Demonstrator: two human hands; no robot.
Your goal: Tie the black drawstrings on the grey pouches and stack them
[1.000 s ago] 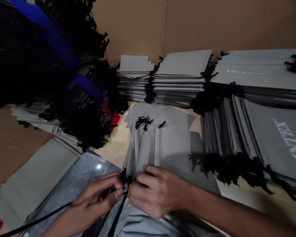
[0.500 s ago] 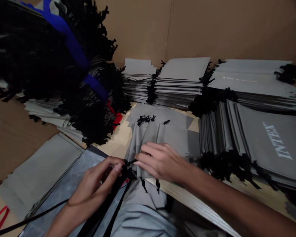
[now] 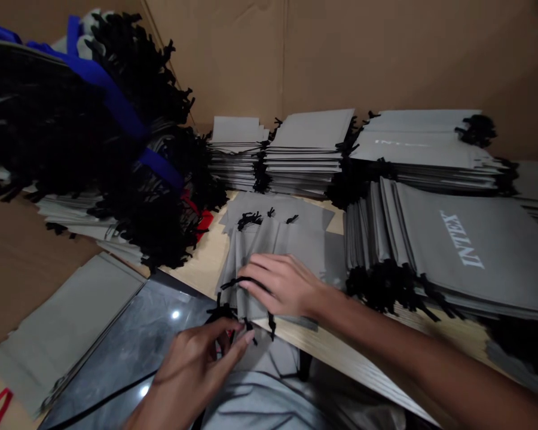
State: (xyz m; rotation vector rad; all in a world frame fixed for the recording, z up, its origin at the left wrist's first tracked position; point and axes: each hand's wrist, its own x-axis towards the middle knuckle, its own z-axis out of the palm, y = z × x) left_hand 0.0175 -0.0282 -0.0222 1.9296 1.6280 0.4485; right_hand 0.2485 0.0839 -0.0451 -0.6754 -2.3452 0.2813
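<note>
Grey cloth pouches with black knotted drawcords (image 3: 251, 245), a loose layered batch, lie partly under the worker's right hand (image 3: 280, 283). That hand rests across them, fingers extended, a black cord (image 3: 237, 280) running at its fingertips; whether it is pinched, cannot tell. Left hand (image 3: 197, 352) lower and nearer the body, thumb and forefinger at a short knotted black cord end (image 3: 251, 334); firmness of hold unclear. Hands apart from each other, near.

Right of the right hand: a thick pile of grey pouches lettered INTEX in white (image 3: 430, 239), black knots bunched along its near edge. Beyond both hands: three stacks of flat grey pouches (image 3: 311, 131) in a row before a brown cardboard-like wall (image 3: 341, 60).

Beyond the left hand, to its left: a big bundle bristling with black cord ends (image 3: 36, 119), blue band (image 3: 121, 110) around it. Left of that hand: flat grey pouches (image 3: 72, 322) on a glossy dark grey surface (image 3: 161, 310).
</note>
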